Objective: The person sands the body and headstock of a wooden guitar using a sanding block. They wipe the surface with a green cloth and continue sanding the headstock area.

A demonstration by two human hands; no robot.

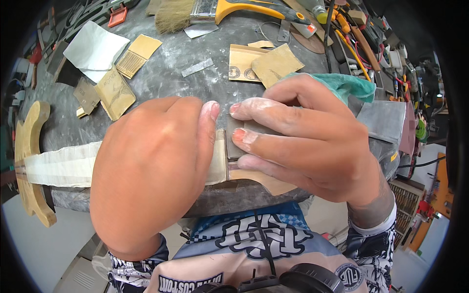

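Note:
A long piece wrapped in pale tape [61, 166] lies across the near edge of the workbench. At its left end is a curved wooden crosspiece [34, 115] with two horns. My left hand [151, 161] is closed over the taped piece, its thumb lying along the right side; the curled fingers are hidden beneath. My right hand [308, 132] grips a dark flat block [236, 146], dusty fingertips at the block's left side. Bare wood [266, 179] with a curved edge shows below the right fingers. White dust coats several fingertips.
On the grey workbench [161, 78] lie folded sandpaper pieces [115, 93], more tan sandpaper [277, 64], white paper [95, 45] and a metal strip [197, 67]. A wide paintbrush [244, 10] rests at the far side. A green cloth [349, 87] lies beyond my right hand; tools [364, 53] crowd the right.

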